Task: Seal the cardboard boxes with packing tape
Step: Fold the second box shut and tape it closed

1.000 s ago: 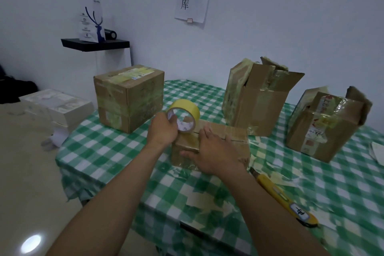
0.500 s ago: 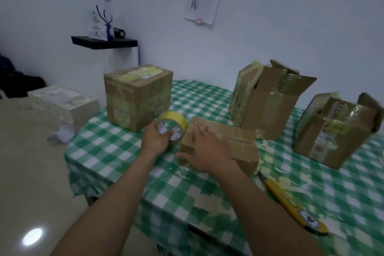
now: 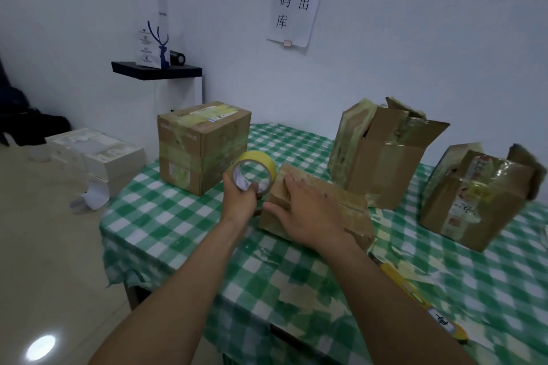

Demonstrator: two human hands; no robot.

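Left hand (image 3: pixel 239 201) is gripping the tape roll (image 3: pixel 265 161), fingers curled through its core, right at the left end of the small box (image 3: pixel 350 207) (long axis running off rightward). Right hand (image 3: pixel 308 216) is pressing flat on the box top, fingers straight; the next pull is likely heading right along the seam.

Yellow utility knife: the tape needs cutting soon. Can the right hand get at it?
Probably yes: the knife lies uncovered on the tablecloth beside the right forearm, and the right hand rests flat on the small box, holding nothing.
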